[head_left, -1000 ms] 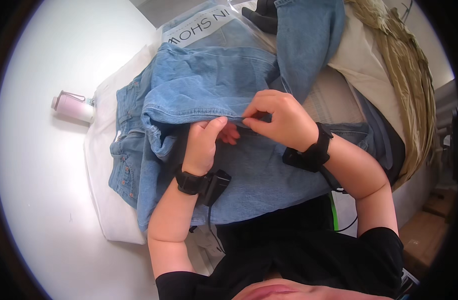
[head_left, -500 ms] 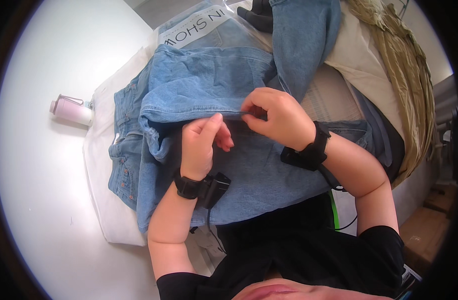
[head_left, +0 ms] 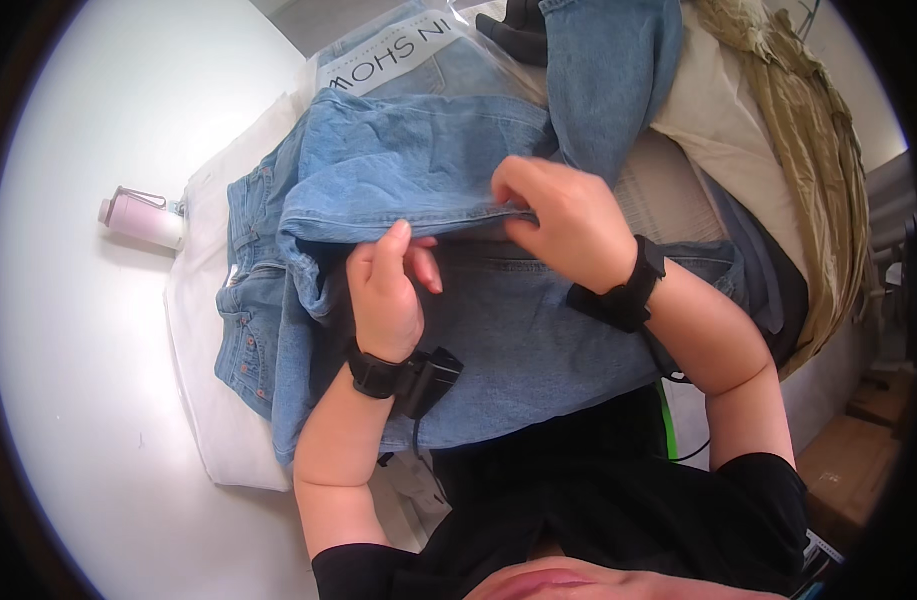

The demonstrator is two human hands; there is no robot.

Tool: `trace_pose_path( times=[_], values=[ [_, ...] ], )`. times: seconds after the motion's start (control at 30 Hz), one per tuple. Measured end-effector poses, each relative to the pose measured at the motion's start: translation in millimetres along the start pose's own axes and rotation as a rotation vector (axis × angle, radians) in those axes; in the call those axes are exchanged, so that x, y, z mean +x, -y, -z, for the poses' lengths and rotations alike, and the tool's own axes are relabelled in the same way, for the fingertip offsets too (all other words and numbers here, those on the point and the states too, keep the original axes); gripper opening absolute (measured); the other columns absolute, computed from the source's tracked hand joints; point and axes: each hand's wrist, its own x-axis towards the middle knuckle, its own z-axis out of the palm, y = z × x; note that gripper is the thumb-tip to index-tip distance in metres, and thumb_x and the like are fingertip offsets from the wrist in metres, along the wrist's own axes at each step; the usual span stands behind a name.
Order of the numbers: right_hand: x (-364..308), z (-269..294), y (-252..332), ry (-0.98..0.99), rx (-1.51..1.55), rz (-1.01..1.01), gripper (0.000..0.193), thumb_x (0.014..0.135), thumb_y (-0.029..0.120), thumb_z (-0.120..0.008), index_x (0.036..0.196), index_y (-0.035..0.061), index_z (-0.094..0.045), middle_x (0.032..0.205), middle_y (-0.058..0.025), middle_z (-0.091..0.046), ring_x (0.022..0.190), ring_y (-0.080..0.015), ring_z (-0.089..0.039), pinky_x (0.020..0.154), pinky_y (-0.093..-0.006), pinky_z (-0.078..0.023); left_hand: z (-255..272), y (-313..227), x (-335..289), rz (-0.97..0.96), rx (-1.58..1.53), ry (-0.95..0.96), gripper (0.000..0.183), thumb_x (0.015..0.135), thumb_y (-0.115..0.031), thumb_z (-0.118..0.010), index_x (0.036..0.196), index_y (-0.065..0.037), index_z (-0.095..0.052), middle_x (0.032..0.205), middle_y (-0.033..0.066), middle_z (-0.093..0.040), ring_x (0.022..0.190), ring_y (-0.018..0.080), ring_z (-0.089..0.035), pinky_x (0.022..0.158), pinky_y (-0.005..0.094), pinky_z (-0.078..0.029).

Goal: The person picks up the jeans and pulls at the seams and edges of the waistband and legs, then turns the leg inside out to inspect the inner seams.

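A pair of light blue jeans (head_left: pixel 579 340) lies spread before me, its waistband at the left and one leg folded up across the other. Along the seam of the folded leg, my left hand (head_left: pixel 387 295) is closed on the denim edge, its thumb on top and fingers curled below. Farther right along that seam is my right hand (head_left: pixel 571 215), with thumb and forefinger apart and the cloth edge passing between them. Slight blur softens its fingers. A black strap with a small box circles each wrist.
Beneath the jeans is white cloth (head_left: pixel 214 420) on a white table (head_left: pixel 99 420). A pink bottle (head_left: pixel 144 218) lies at the left. Farther back are a clear bag (head_left: pixel 379 60) with denim inside and another denim piece (head_left: pixel 614 80). Olive fabric (head_left: pixel 819 150) hangs at the right; cardboard boxes (head_left: pixel 854 475) stand below.
My right hand has loosened its pinch on the seam and shifted slightly right, its forefinger lifting. My left hand has slid a little left along the edge.
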Motion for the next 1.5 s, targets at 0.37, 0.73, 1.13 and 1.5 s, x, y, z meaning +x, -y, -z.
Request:
trace_pose_path(
  times=[0.37,0.73,1.13,1.5],
  values=[
    [0.6,5.8,-7.9,-0.037,-0.283,0.088,0.013,0.070,0.001,-0.048,0.081,0.0073,-0.048,0.070,-0.0090,-0.049,0.065,-0.0277,-0.055,0.054,-0.0361,-0.044,9.3,2.2,3.4,0.176,-0.202,0.007,0.033,0.081,-0.029,-0.053,0.066,-0.001,-0.057,0.048,0.0063,-0.049,0.042,0.0149,-0.047,0.043,0.0236,-0.037],
    [-1.2,13.8,-14.3,0.511,-0.106,0.072,0.010,0.070,0.001,-0.052,0.080,0.0049,-0.052,0.073,-0.0107,-0.055,0.071,-0.0304,-0.055,0.061,-0.0385,-0.043,-0.2,11.8,3.2,0.319,-0.062,-0.041,0.015,0.080,-0.011,-0.049,0.081,0.002,-0.056,0.080,0.0096,-0.059,0.073,0.0164,-0.057,0.060,0.0284,-0.044],
    [2.1,-6.2,-44.6,0.480,-0.247,0.086,0.051,0.078,0.020,-0.057,0.125,0.0107,-0.041,0.129,-0.0154,-0.039,0.121,-0.0294,-0.035,0.101,-0.0392,-0.027,4.9,19.0,5.5,0.453,-0.414,-0.058,0.006,0.071,0.007,-0.043,0.072,0.005,-0.048,0.080,0.0133,-0.051,0.077,0.0247,-0.053,0.076,0.0389,-0.044],
    [0.2,-6.0,-47.6,0.321,-0.335,-0.136,0.065,0.076,0.036,-0.057,0.130,0.0089,-0.033,0.136,-0.0185,-0.029,0.128,-0.0277,-0.025,0.105,-0.0415,-0.013,7.4,16.3,7.0,0.393,-0.460,-0.008,0.010,0.073,0.003,-0.044,0.081,0.005,-0.050,0.088,0.0145,-0.053,0.085,0.0250,-0.053,0.081,0.0392,-0.042]
  ],
)
